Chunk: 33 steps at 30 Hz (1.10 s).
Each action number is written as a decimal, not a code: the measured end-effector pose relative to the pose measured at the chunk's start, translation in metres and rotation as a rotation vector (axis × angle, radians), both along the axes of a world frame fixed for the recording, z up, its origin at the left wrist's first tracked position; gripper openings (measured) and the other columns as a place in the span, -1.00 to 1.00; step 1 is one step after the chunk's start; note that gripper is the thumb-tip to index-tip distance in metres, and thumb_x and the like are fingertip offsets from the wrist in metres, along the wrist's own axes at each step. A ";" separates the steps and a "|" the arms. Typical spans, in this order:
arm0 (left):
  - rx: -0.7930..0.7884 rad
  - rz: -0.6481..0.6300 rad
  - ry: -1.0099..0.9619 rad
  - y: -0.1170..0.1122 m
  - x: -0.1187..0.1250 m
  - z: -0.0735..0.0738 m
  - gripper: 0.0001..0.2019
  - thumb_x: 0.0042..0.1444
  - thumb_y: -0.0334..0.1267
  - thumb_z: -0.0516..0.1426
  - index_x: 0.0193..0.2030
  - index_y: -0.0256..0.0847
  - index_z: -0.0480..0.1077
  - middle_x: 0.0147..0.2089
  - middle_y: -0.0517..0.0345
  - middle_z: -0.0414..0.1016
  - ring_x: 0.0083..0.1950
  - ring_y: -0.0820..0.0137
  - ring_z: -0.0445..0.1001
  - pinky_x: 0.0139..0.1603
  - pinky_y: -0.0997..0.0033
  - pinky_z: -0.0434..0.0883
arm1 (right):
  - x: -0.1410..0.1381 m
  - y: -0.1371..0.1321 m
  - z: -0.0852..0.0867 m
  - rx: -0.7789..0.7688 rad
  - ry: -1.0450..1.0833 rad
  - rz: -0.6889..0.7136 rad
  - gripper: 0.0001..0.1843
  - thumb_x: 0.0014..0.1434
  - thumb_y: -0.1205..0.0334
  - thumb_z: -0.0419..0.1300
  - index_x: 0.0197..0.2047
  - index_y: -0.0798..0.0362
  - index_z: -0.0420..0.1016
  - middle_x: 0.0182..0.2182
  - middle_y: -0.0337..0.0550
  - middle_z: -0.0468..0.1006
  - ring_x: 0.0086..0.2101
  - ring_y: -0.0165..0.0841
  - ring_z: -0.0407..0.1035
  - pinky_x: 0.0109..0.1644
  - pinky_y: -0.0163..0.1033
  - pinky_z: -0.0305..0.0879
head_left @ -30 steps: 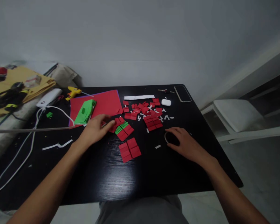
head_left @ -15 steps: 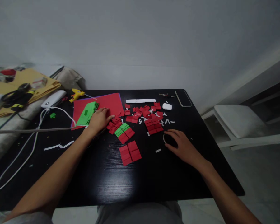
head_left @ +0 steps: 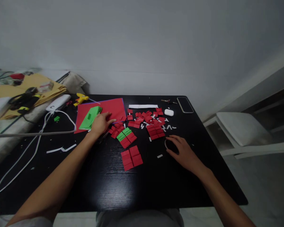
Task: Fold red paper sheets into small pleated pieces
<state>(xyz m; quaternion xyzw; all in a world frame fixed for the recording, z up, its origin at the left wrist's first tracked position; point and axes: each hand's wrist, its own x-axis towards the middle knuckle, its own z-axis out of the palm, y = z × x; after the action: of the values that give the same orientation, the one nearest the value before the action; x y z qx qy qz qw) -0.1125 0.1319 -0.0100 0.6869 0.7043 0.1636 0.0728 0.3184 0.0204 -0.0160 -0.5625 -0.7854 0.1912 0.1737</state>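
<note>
My left hand (head_left: pixel 101 124) lies on the near edge of a large red paper sheet (head_left: pixel 113 108), just right of a stack of green paper (head_left: pixel 91 117); its fingers are loosely curled and I cannot see anything in them. My right hand (head_left: pixel 183 150) rests on the black table (head_left: pixel 104 179), fingers curved around a small dark tape roll (head_left: pixel 170 145). Between my hands lie small red paper squares: a block of them (head_left: pixel 132 156) near me, a red and green cluster (head_left: pixel 126 136), another red group (head_left: pixel 156 130) and a scattered pile (head_left: pixel 145 115).
A yellow glue gun (head_left: pixel 81 99), a white strip (head_left: pixel 143 106), a white earbud case (head_left: pixel 168 112) and a phone (head_left: pixel 185 104) lie along the far edge. White cables (head_left: pixel 35 145) and a power bank (head_left: pixel 58 102) are at left. A white chair (head_left: pixel 241 127) stands right.
My left hand has moved away from me, from the loose red squares onto the red sheet beside the green stack. The right hand has stayed at the tape roll.
</note>
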 end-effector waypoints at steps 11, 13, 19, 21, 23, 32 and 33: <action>0.020 0.121 -0.065 0.005 -0.008 0.004 -0.57 0.28 -0.02 0.15 0.13 -0.24 0.59 0.04 -0.21 0.70 0.03 0.00 0.65 0.05 0.17 0.49 | 0.000 -0.001 -0.003 -0.008 0.002 -0.008 -0.53 0.35 0.12 0.20 0.30 -0.08 0.45 0.29 0.06 0.44 0.30 0.01 0.32 0.41 0.27 0.29; 0.046 0.137 -0.093 0.003 -0.009 0.006 -0.57 0.30 -0.01 0.11 0.09 -0.25 0.60 0.01 -0.20 0.70 0.01 0.01 0.64 0.04 0.19 0.48 | -0.001 -0.001 -0.004 -0.001 -0.002 -0.008 -0.53 0.36 0.12 0.19 0.30 -0.07 0.44 0.29 0.07 0.43 0.30 0.01 0.32 0.41 0.27 0.29; 0.173 0.151 -0.221 -0.005 -0.006 0.013 -0.59 0.30 0.02 0.07 -0.05 -0.21 0.61 -0.12 -0.07 0.71 -0.10 0.14 0.62 -0.04 0.29 0.45 | -0.001 -0.002 -0.006 -0.001 0.019 -0.005 -0.54 0.37 0.11 0.19 0.31 -0.13 0.42 0.29 0.02 0.43 0.30 0.02 0.32 0.41 0.31 0.28; 0.239 0.161 -0.280 -0.006 -0.004 0.017 -0.59 0.30 0.02 0.06 -0.04 -0.23 0.60 -0.13 -0.03 0.70 -0.12 0.19 0.62 -0.07 0.32 0.46 | 0.000 -0.001 -0.005 -0.005 0.033 -0.001 -0.54 0.37 0.10 0.19 0.31 -0.15 0.42 0.30 0.01 0.43 0.30 0.03 0.32 0.40 0.33 0.28; 0.310 0.183 -0.336 -0.004 -0.004 0.022 -0.56 0.32 0.02 0.02 -0.04 -0.26 0.59 -0.16 -0.01 0.68 -0.14 0.22 0.60 -0.10 0.35 0.46 | 0.000 -0.001 -0.004 -0.006 0.038 0.003 -0.54 0.38 0.09 0.19 0.31 -0.17 0.42 0.30 0.01 0.43 0.30 0.03 0.32 0.39 0.35 0.28; 0.673 0.144 -0.647 -0.013 0.000 0.068 -0.67 0.28 0.05 0.14 -0.29 -0.16 0.54 -0.36 0.13 0.56 -0.30 0.31 0.49 -0.20 0.33 0.47 | -0.001 -0.002 -0.007 -0.011 0.020 -0.008 -0.52 0.37 0.12 0.18 0.33 -0.11 0.41 0.29 0.06 0.43 0.31 0.03 0.31 0.41 0.32 0.28; 0.688 0.116 -0.680 -0.019 0.007 0.077 -0.68 0.28 0.05 0.16 -0.27 -0.15 0.55 -0.34 0.13 0.57 -0.29 0.31 0.50 -0.20 0.33 0.48 | -0.001 -0.002 -0.006 -0.015 0.025 -0.013 -0.51 0.35 0.12 0.20 0.33 -0.11 0.40 0.29 0.06 0.43 0.31 0.04 0.32 0.41 0.32 0.28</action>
<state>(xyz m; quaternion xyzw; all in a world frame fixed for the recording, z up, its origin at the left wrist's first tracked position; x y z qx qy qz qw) -0.1055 0.1128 0.0669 0.5384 0.5827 0.6059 0.0582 0.3175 0.0182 -0.0221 -0.5663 -0.7781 0.2030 0.1806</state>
